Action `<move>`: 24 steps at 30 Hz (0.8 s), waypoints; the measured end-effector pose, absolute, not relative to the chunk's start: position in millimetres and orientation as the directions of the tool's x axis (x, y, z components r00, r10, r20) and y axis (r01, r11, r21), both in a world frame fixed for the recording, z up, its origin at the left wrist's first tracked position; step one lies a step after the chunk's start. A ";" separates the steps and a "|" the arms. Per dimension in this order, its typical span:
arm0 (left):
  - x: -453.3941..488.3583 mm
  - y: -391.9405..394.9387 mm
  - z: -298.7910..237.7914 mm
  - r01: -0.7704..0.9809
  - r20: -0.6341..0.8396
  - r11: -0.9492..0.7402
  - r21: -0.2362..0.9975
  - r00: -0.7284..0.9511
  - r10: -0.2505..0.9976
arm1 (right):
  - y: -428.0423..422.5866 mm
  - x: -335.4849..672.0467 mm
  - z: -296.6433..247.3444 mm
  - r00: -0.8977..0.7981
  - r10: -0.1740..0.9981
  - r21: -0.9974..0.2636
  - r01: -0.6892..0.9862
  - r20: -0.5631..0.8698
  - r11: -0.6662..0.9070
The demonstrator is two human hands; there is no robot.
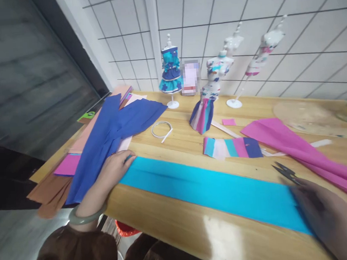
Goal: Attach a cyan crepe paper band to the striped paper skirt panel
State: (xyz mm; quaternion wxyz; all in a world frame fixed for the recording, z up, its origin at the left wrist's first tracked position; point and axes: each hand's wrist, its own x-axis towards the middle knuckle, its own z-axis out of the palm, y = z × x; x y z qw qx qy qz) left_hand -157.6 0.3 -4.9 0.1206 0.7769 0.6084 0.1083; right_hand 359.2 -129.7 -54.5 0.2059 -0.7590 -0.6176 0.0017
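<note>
A long strip of bright blue fabric [207, 183] lies flat along the front of the wooden table. At its left end, my left hand [120, 166] is closed on the strip's corner, with a bangle round the wrist. My right hand [333, 217] is smeared by motion over the strip's right end, which it partly hides, so its fingers cannot be made out. Dark thread snips [285, 171] show just beyond that hand, blades pointing left; their handle end is covered, and I cannot tell whether the hand holds them.
Dark blue cloth [102, 135] lies on folded fabrics at the left. Behind are a coiled white tape [161, 130], a striped fabric piece [231, 147] and pink cloth [295, 144]. Several small dress forms, one in a blue dress [170, 72], stand by a phone [190, 78] along the tiled wall.
</note>
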 end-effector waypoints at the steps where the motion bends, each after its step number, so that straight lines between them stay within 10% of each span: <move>1: -158.1 0.9 -5.0 0.927 0.024 -0.219 0.304 0.223 0.975 | -130.4 351.4 -47.1 0.268 0.939 -0.321 0.927 0.215 -0.191; 24: -164.0 6.0 -11.1 0.954 -0.004 -0.185 0.235 0.191 0.982 | -126.1 334.2 -30.7 0.281 0.920 -0.407 0.900 0.274 -0.154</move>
